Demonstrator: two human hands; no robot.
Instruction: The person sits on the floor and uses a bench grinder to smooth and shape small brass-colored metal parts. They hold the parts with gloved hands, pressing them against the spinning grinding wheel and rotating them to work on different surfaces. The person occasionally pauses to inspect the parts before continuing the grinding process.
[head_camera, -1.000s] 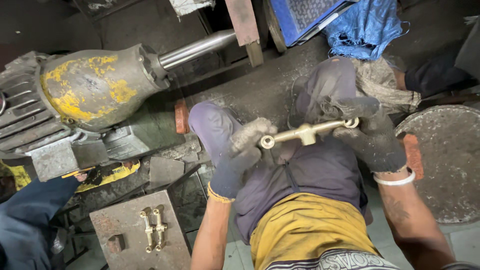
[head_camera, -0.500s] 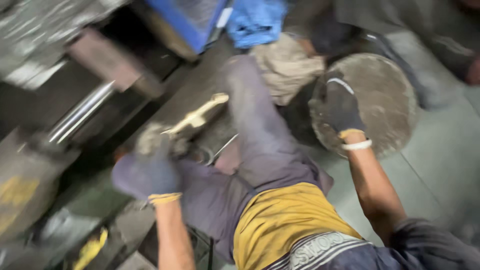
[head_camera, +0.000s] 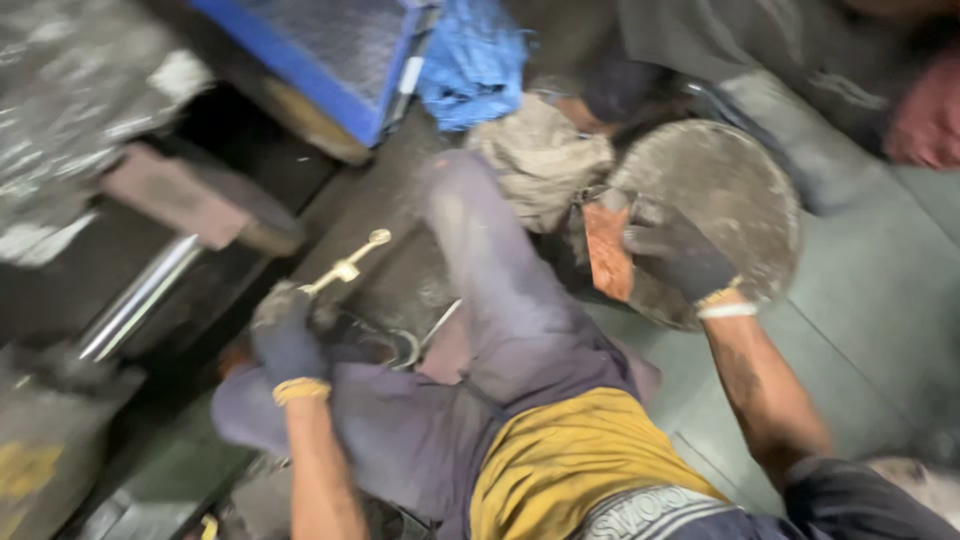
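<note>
My left hand (head_camera: 285, 335), in a dark glove, grips one end of a long brass fitting (head_camera: 348, 266) that points up and to the right above my raised knee. Over at the right, my gloved right hand (head_camera: 680, 258) rests on the near edge of a round grey disc (head_camera: 730, 190). A reddish-brown block (head_camera: 607, 250) sits just left of that hand, touching the disc's edge. Whether the right hand's fingers hold anything cannot be made out through the blur.
A blue crate (head_camera: 320, 55) and a blue cloth (head_camera: 475, 60) lie at the top. A crumpled beige rag (head_camera: 540, 155) sits left of the disc. A shiny steel shaft (head_camera: 140, 300) and dark machine parts fill the left side. Another person's clothing (head_camera: 800, 70) shows top right.
My right hand let go of the brass fitting and moved right onto the round disc. My left hand kept the fitting. My view swung to the right.
</note>
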